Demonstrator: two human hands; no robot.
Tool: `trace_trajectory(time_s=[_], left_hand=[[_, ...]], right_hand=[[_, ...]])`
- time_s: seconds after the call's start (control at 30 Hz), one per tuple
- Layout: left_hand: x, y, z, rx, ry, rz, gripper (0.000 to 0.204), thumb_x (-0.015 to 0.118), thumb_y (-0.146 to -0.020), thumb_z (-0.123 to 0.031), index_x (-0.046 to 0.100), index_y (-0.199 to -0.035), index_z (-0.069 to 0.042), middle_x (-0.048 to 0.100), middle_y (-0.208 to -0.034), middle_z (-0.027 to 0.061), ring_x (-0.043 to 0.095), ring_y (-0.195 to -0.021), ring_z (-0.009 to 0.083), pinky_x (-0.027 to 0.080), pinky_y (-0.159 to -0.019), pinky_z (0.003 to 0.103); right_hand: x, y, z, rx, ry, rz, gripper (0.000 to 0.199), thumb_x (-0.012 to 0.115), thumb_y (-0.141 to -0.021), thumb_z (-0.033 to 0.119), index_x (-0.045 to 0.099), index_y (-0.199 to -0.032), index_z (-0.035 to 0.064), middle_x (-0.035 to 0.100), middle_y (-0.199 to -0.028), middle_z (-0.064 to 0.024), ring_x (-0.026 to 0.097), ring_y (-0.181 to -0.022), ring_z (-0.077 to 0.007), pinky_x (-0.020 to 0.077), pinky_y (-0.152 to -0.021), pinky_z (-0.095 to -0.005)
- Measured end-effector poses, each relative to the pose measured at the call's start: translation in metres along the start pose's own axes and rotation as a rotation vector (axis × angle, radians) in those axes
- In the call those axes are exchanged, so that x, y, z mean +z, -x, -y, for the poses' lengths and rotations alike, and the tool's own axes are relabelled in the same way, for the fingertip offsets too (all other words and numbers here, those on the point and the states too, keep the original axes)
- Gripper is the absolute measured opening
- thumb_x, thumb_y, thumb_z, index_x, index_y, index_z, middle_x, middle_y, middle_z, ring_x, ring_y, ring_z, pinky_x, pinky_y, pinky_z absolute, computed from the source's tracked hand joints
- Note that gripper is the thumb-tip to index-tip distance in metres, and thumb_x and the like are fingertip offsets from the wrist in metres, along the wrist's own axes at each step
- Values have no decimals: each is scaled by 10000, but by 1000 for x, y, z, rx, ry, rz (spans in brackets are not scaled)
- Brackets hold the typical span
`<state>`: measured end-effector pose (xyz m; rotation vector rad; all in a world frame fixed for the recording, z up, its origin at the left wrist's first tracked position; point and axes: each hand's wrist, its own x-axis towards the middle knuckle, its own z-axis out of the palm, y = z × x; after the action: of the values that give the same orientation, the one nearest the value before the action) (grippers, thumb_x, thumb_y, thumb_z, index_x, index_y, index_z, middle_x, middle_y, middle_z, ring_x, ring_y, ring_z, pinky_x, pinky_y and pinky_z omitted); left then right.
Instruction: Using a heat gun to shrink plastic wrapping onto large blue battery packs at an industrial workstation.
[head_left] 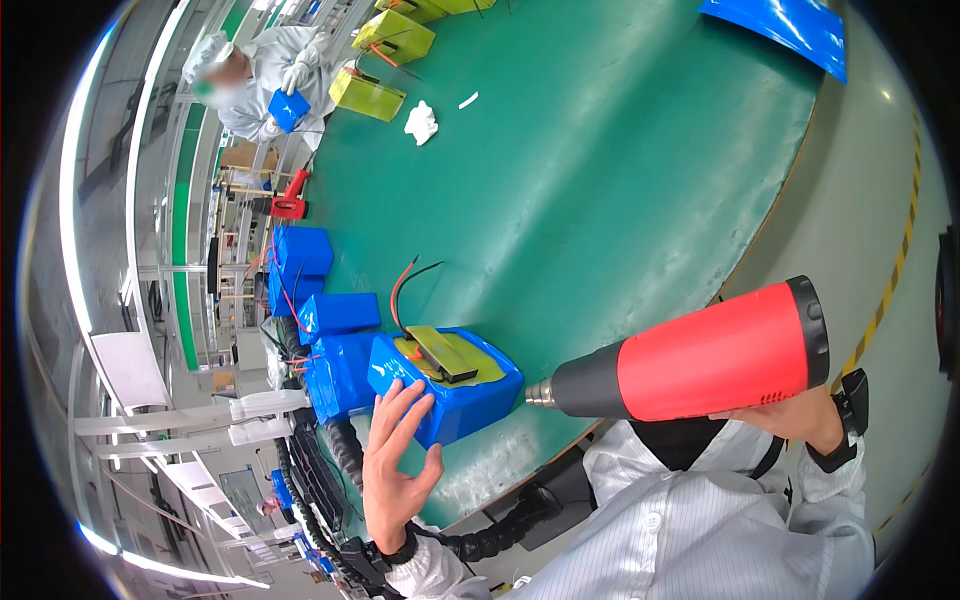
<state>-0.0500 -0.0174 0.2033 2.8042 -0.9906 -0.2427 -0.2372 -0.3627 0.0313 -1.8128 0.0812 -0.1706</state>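
Observation:
My right hand (795, 415) grips a red and black heat gun (700, 360), its metal nozzle pointing left at the end of a blue-wrapped battery pack (465, 385) on the green table (600, 180). The pack's top shows a yellow-green panel with a dark strip, and red and black wires rise from it. My left hand (395, 465) rests with spread fingers against the pack's near left side, holding nothing.
Several more blue-wrapped packs (320, 300) lie in a row left of the one by my hands. Yellow-green packs (370, 95) and a white rag (421, 122) lie farther along. A co-worker in white (265, 85) holds a blue pack. Blue film (780, 25) lies at the far edge.

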Motion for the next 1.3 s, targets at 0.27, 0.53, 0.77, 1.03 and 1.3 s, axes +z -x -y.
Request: trace_trajectory(time_s=[0.27, 0.53, 0.77, 1.03, 1.3], left_hand=[[11, -14, -6, 10, -41, -107, 533, 763, -725, -38, 681, -1250, -79, 604, -1341, 107, 477, -1352, 380, 395, -1108, 497], [8, -6, -1, 35, -33, -83, 435, 788, -731, -29, 739, -1154, -117, 642, -1305, 78, 488, -1352, 372, 369, -1125, 531], [-7, 19, 18, 53, -34, 27, 359, 781, -648, 9, 773, -992, -95, 670, -1292, 116, 470, -1383, 399, 240, -1185, 599], [22, 0, 18, -238, 185, -341, 562, 705, -858, -114, 530, -1390, -72, 357, -1532, 204, 389, -1398, 382, 307, -1151, 471], [21, -14, 31, -200, 157, -247, 719, 639, -844, -73, 398, -1521, -95, 313, -1533, 223, 427, -1352, 390, 386, -1106, 454]], right_hand=[[4, 2, 10, 237, -72, 20, 489, 891, -751, 328, 699, -1140, 103, 710, -1087, -45, 680, -981, -278, 527, -878, -395], [5, -2, 15, 246, -64, -53, 503, 908, -735, 297, 695, -1137, 83, 726, -1035, -44, 702, -927, -246, 538, -865, -372], [10, -2, 9, 108, -8, -68, 457, 900, -751, 268, 707, -1112, 65, 734, -1064, -50, 704, -957, -220, 540, -873, -353], [16, -10, 14, 193, -107, -30, 491, 913, -733, 234, 696, -1129, 42, 732, -1053, -59, 706, -954, -213, 548, -855, -344], [4, 17, -3, 320, -251, -129, 394, 863, -765, 40, 681, -1112, -9, 719, -1052, -66, 688, -950, -182, 556, -838, -344]])
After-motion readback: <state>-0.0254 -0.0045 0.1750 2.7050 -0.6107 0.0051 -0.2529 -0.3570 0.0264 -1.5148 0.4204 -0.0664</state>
